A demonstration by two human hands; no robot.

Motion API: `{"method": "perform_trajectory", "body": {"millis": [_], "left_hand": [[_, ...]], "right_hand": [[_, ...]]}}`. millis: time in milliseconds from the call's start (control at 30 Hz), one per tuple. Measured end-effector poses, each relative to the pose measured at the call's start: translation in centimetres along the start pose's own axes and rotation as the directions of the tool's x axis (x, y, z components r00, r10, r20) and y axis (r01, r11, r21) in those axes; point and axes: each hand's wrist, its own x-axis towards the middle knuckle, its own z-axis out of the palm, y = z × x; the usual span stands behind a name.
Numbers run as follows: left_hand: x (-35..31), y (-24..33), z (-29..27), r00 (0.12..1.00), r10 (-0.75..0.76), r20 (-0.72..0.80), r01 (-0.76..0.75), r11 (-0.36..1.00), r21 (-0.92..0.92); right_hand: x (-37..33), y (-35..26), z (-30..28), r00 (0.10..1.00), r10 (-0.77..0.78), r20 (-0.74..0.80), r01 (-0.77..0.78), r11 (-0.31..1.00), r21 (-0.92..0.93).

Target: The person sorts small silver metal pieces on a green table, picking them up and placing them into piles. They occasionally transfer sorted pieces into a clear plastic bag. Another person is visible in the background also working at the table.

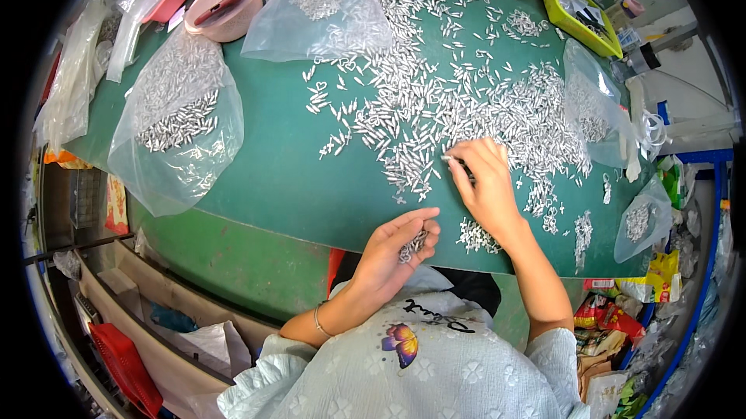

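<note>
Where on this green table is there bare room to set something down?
The widest bare patch of tabletop lies between the clear bag at left and the loose silvery pieces. A smaller gap lies between left hand and right hand. Crowding is thickest beyond the right hand.

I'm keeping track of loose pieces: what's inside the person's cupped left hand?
The left hand holds a cluster of small silvery pieces. The hand itself covers part of the cluster, so its deeper pieces and total count cannot be seen.
</note>
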Motion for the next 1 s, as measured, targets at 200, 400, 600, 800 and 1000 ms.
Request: {"method": "perform_trajectory", "body": {"millis": [200,400,600,800,1000], "left_hand": [[0.3,0.0,0.1,0.999,0.009,0.031,-0.011,0.999,0.054],[0.8,0.1,1.0,0.999,0.033,0.028,-0.033,0.999,-0.008],[2.3,-0.4,-0.4,0.992,0.045,0.121,-0.038,0.998,-0.059],[1.9,0.1,1.2,0.997,-0.029,0.075,0.025,0.998,0.062],[2.3,0.3,2.5,0.996,0.039,0.079,-0.043,0.998,0.055]], "right_hand": [[-1.8,0.9,-1.5,0.989,0.136,-0.050,-0.134,0.990,0.031],[-2.2,-1.3,-2.5,0.993,0.103,-0.062,-0.094,0.987,0.131],[-1.4,0.9,-2.5,0.997,0.055,-0.052,-0.046,0.985,0.167],[0.4,3.3,-0.9,0.992,0.103,-0.070,-0.113,0.981,-0.159],[-0.1,2.6,-1.7,0.987,0.041,-0.158,-0.060,0.992,-0.113]]}}
